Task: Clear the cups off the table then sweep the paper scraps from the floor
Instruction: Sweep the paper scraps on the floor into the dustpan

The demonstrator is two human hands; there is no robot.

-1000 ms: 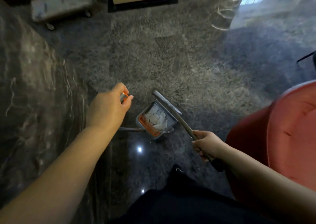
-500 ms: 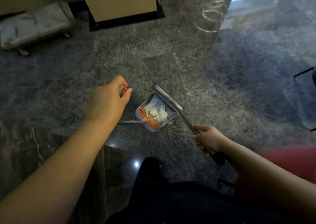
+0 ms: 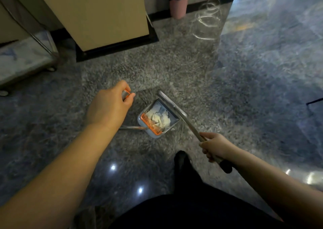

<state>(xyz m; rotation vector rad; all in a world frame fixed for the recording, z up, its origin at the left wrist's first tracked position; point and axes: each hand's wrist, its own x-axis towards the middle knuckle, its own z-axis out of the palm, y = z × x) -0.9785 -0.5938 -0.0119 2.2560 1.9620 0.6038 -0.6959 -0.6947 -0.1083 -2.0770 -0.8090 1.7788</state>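
Above the grey floor (image 3: 174,67), a dustpan (image 3: 158,119) filled with white paper scraps (image 3: 160,117) is held: its handle top is pinched by the left hand (image 3: 109,106); just right, a broom (image 3: 181,118) is gripped by the right hand (image 3: 215,147).

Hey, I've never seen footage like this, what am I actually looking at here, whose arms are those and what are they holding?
This is one view from a camera worn on a person's head, looking down at their own arms and the grey speckled floor. The left hand grips the tall handle of a grey dustpan with an orange comb edge, which holds white paper scraps. The right hand grips a long metal broom handle. A pink bin stands by the far wall.
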